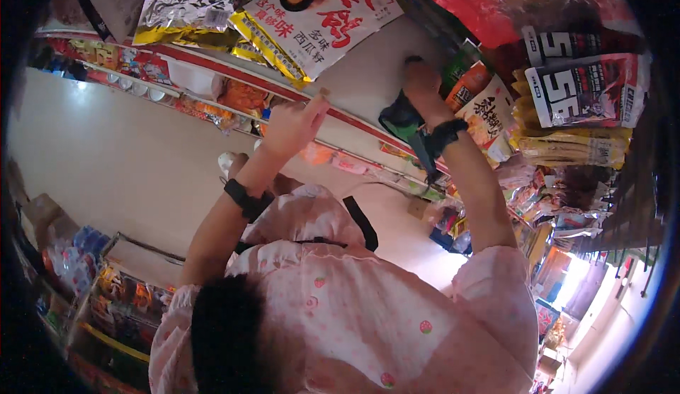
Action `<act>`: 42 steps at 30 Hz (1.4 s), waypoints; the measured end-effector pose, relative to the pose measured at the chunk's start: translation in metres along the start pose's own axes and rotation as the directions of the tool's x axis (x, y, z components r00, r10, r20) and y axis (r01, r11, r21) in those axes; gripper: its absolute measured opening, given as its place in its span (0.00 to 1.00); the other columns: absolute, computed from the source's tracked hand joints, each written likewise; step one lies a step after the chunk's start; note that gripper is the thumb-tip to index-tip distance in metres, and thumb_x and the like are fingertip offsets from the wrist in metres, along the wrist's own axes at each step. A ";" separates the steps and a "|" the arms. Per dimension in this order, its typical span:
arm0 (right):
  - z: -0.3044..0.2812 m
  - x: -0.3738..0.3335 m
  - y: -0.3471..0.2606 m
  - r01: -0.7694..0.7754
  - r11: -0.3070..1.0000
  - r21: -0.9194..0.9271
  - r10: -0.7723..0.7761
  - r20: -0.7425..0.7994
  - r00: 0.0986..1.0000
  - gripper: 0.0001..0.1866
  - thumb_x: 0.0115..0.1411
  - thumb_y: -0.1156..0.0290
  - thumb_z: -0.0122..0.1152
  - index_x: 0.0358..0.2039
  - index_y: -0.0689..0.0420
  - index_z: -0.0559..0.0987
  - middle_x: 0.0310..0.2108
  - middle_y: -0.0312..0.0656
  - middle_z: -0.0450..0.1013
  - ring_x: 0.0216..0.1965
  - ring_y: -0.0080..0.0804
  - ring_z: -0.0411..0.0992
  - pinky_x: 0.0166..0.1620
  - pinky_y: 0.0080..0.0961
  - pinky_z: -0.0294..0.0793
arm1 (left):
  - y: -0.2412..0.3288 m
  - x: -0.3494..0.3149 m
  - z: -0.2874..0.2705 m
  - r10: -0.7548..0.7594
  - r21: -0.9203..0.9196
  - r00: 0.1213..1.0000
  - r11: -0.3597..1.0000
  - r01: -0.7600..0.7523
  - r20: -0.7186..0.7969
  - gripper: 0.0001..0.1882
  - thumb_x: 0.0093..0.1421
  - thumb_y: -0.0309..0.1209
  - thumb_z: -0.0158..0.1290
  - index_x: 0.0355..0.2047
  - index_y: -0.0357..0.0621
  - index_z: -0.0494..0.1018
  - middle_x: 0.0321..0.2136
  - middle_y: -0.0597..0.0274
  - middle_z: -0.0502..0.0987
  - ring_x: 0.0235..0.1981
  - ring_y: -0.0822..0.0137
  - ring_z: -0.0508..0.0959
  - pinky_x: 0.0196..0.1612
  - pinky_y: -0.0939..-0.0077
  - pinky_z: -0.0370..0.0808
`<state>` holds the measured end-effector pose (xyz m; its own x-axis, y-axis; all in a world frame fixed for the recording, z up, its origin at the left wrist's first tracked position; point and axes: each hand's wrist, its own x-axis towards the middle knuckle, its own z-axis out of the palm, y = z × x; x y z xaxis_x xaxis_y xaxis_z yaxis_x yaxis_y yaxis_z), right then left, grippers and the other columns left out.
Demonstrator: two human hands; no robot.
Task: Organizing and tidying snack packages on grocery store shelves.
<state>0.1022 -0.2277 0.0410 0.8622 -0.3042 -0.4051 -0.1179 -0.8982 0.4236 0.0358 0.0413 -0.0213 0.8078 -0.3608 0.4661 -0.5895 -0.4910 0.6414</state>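
My left hand (pixel 294 126) is closed at the red-edged front of the shelf, just below a white and yellow snack bag (pixel 322 22). A tiny brown bit shows at its fingertips, too small to name. Farther right, my right hand (pixel 423 86) lies over the pale shelf board (pixel 361 75), closed on a dark green cloth (pixel 402 119). Part of that cloth hangs over the shelf's front edge. An orange and white snack packet (pixel 485 107) stands right beside this hand. Dark bands circle both wrists.
Silvery bags (pixel 188 11) lie at the upper left, and black and white packets (pixel 584 93) stack on the right. Lower shelves under the front edge carry packaged goods (pixel 244 98). Behind me on the left stands a rack of packets (pixel 124 295); pale floor (pixel 127 153) stretches between.
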 end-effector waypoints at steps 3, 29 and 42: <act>0.009 -0.044 -0.013 0.065 0.995 -0.070 -0.059 0.080 0.995 0.11 0.51 0.71 0.48 0.30 0.60 0.78 0.33 0.50 0.74 0.34 0.42 0.74 0.34 0.36 0.75 | 0.001 -0.002 -0.001 -0.045 0.023 0.999 0.999 0.045 -0.009 0.06 0.51 0.28 0.51 0.27 0.49 0.64 0.08 0.63 0.66 0.10 0.63 0.70 0.13 0.68 0.66; 0.012 -0.054 -0.021 -0.008 0.990 0.137 0.025 -0.121 0.992 0.12 0.51 0.68 0.48 0.32 0.58 0.77 0.35 0.47 0.73 0.36 0.42 0.74 0.34 0.35 0.75 | -0.008 -0.002 0.008 -0.015 -0.058 0.998 0.998 0.011 -0.058 0.06 0.50 0.28 0.53 0.26 0.49 0.65 0.08 0.63 0.66 0.10 0.62 0.70 0.13 0.68 0.65; 0.031 -0.039 0.000 0.118 0.992 -0.037 -0.119 -0.035 0.992 0.15 0.51 0.71 0.49 0.39 0.58 0.75 0.37 0.48 0.73 0.38 0.42 0.73 0.38 0.38 0.73 | -0.007 -0.005 0.012 -0.020 -0.082 0.998 0.996 0.015 -0.056 0.06 0.50 0.28 0.53 0.25 0.50 0.66 0.08 0.63 0.66 0.10 0.62 0.70 0.13 0.68 0.65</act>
<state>0.0528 -0.2259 0.0314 0.8868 -0.1839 -0.4239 0.0028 -0.9152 0.4029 0.0363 0.0372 -0.0355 0.8184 -0.3063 0.4863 -0.5747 -0.4296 0.6966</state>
